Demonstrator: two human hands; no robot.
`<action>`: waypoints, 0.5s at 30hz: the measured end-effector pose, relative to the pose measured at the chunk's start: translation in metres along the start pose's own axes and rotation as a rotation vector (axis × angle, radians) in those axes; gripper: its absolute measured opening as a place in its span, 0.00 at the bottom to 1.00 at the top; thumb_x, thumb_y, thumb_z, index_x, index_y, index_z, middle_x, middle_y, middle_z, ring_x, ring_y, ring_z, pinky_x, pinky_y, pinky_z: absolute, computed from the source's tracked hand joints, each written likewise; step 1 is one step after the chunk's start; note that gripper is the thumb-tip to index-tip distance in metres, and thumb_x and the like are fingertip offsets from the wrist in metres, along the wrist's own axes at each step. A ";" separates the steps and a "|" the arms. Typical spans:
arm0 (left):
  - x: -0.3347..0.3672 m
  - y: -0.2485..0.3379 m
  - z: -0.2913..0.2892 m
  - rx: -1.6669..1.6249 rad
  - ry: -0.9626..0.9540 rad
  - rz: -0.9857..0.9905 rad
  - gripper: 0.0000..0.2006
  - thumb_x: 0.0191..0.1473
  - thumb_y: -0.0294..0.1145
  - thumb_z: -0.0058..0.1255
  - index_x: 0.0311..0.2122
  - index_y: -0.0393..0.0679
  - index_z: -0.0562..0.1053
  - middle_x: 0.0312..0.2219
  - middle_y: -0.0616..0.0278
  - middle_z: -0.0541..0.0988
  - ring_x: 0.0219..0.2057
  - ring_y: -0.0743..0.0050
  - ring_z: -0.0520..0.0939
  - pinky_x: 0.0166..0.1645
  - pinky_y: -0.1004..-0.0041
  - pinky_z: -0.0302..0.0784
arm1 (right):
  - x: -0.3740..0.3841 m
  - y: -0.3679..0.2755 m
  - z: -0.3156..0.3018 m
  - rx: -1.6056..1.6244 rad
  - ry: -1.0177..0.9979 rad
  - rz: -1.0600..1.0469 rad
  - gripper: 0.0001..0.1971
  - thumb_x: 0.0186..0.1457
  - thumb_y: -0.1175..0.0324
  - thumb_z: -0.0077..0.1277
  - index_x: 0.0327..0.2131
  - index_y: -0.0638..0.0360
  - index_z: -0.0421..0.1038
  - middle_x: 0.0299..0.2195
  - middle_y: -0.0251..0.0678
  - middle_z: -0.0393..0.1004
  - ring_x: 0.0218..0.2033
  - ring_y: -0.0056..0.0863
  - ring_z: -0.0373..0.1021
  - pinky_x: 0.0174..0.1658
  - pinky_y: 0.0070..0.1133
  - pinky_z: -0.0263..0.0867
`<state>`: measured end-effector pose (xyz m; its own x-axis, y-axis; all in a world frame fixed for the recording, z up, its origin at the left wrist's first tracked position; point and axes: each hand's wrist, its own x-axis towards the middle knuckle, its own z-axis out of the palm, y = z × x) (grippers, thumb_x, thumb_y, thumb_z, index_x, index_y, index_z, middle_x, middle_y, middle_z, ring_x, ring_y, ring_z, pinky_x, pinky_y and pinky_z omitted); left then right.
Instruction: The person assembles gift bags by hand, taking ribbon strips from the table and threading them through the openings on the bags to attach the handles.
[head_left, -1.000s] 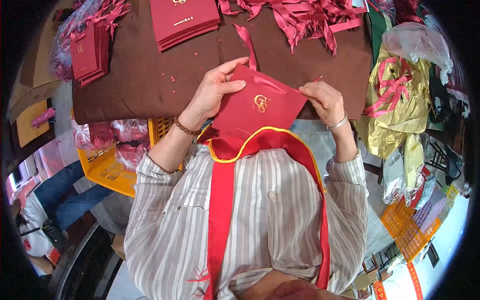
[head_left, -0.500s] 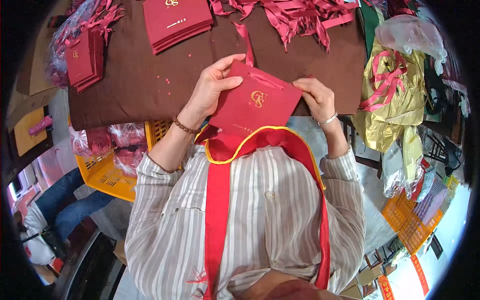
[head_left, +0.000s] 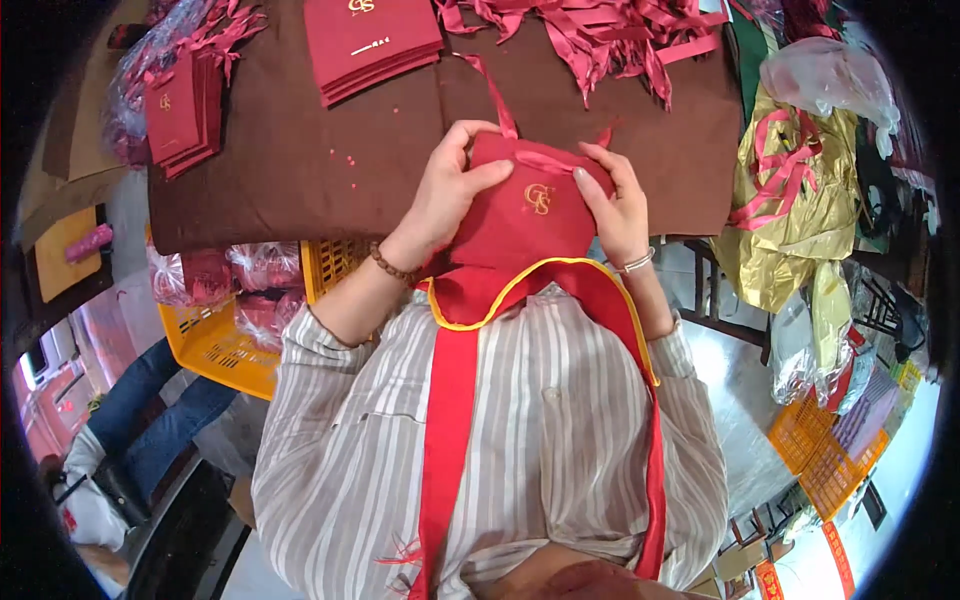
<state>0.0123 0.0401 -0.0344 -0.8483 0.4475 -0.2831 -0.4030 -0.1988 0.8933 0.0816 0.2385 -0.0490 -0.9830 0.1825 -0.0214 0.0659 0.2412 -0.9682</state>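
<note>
A dark red paper gift bag (head_left: 530,225) with a gold emblem is held upright in front of my apron, at the near edge of the table. My left hand (head_left: 455,185) grips its upper left side, thumb on the front face. My right hand (head_left: 615,200) grips the upper right side, thumb also on the front near the ribbon. A pink-red ribbon (head_left: 545,162) crosses the bag's front just below its top edge. One ribbon tail (head_left: 497,100) rises behind the bag onto the table. The bag's back and my fingers behind it are hidden.
A stack of red bags (head_left: 375,50) and a pile of ribbons (head_left: 610,40) lie at the table's far side. Smaller bags (head_left: 183,115) lie at left. Below them stands a yellow crate (head_left: 220,345) with wrapped packs. Gold wrapping (head_left: 800,220) hangs at right. Someone's jeans-clad legs (head_left: 175,420) show lower left.
My right hand has shifted from the bag's right corner inward, its thumb now on the front by the ribbon. The bag is more level, and a ribbon end now shows behind its upper right.
</note>
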 end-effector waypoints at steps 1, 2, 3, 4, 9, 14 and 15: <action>-0.001 -0.002 -0.001 0.022 0.009 0.028 0.16 0.46 0.20 0.50 0.43 0.40 0.64 0.36 0.64 0.73 0.36 0.82 0.73 0.42 0.80 0.69 | 0.003 0.005 0.006 0.054 0.026 0.023 0.19 0.51 0.76 0.49 0.48 0.64 0.63 0.40 0.31 0.67 0.41 0.17 0.63 0.46 0.14 0.58; -0.003 -0.002 -0.001 0.024 0.023 0.036 0.16 0.46 0.20 0.50 0.43 0.40 0.64 0.36 0.64 0.73 0.36 0.82 0.73 0.42 0.80 0.69 | 0.004 0.004 0.009 0.059 0.013 0.016 0.19 0.51 0.76 0.49 0.48 0.64 0.63 0.40 0.31 0.67 0.41 0.17 0.63 0.46 0.14 0.58; -0.006 -0.002 0.000 0.070 0.030 0.078 0.16 0.46 0.20 0.50 0.42 0.40 0.64 0.36 0.64 0.73 0.37 0.82 0.73 0.43 0.80 0.69 | 0.004 0.002 0.013 0.165 0.051 0.047 0.19 0.51 0.76 0.49 0.49 0.64 0.62 0.40 0.31 0.67 0.41 0.17 0.63 0.46 0.14 0.58; -0.009 0.000 0.001 0.114 0.028 0.121 0.16 0.46 0.20 0.51 0.42 0.40 0.64 0.36 0.65 0.72 0.37 0.83 0.72 0.43 0.80 0.68 | 0.002 -0.001 0.015 0.267 0.098 0.078 0.20 0.51 0.77 0.49 0.49 0.64 0.61 0.39 0.32 0.67 0.41 0.17 0.63 0.46 0.14 0.59; -0.007 0.005 -0.012 0.009 -0.048 0.016 0.11 0.51 0.30 0.50 0.39 0.41 0.68 0.30 0.70 0.72 0.34 0.87 0.71 0.39 0.83 0.66 | 0.001 -0.015 0.006 0.382 0.118 0.101 0.22 0.50 0.80 0.47 0.50 0.62 0.59 0.39 0.31 0.67 0.41 0.18 0.63 0.47 0.15 0.59; 0.015 0.033 -0.025 -0.078 0.007 -0.088 0.11 0.53 0.34 0.47 0.40 0.42 0.70 0.25 0.73 0.72 0.24 0.87 0.72 0.27 0.83 0.66 | 0.004 -0.026 0.007 0.292 -0.067 -0.047 0.24 0.50 0.80 0.47 0.52 0.63 0.56 0.39 0.33 0.66 0.40 0.20 0.63 0.47 0.17 0.59; 0.023 0.036 -0.025 0.023 0.050 -0.036 0.11 0.53 0.31 0.47 0.42 0.42 0.70 0.25 0.72 0.73 0.24 0.88 0.71 0.27 0.83 0.66 | 0.005 -0.031 0.008 0.272 -0.116 -0.053 0.24 0.49 0.80 0.48 0.52 0.63 0.56 0.39 0.33 0.66 0.40 0.20 0.63 0.47 0.17 0.59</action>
<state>-0.0297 0.0214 -0.0177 -0.8498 0.4098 -0.3315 -0.4257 -0.1627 0.8901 0.0734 0.2241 -0.0213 -0.9979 0.0624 0.0179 -0.0192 -0.0198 -0.9996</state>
